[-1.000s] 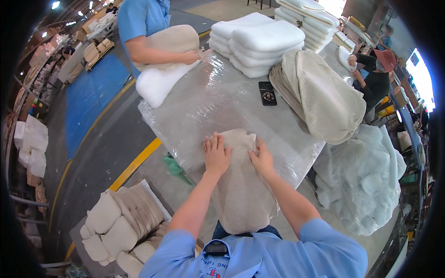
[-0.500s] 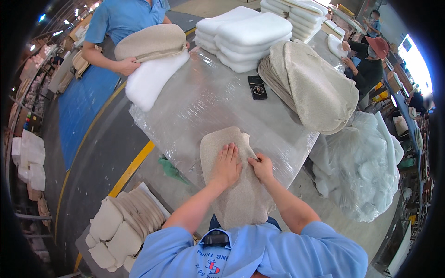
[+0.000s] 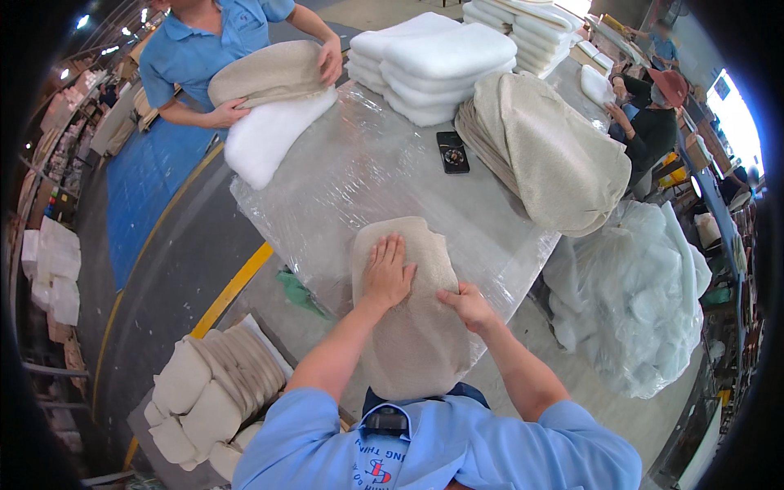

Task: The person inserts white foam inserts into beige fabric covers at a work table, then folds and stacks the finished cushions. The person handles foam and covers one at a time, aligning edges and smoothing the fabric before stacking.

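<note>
So the beige cushion cover is lying lengthwise right in front of the person, its far end on the plastic-wrapped table and its near end hanging past the table's near edge, up against the body. It sits under the left hand and just left of the right hand.

The left hand is open and laid palm down on the cover's far left part, fingers pointing away and only a bit apart, thumb out to the right. The right hand is closed on the cover's right edge: thumb on top, other fingers curled in at the side. Can't really see how far under they go.

Farther right on the table there's a stack of beige covers with a black phone just left of it, and folded white padding behind the phone. At the far left a co-worker in a blue shirt has both hands on another beige piece, over a white pad. Big clear plastic bag off the table's right side, too.
</note>
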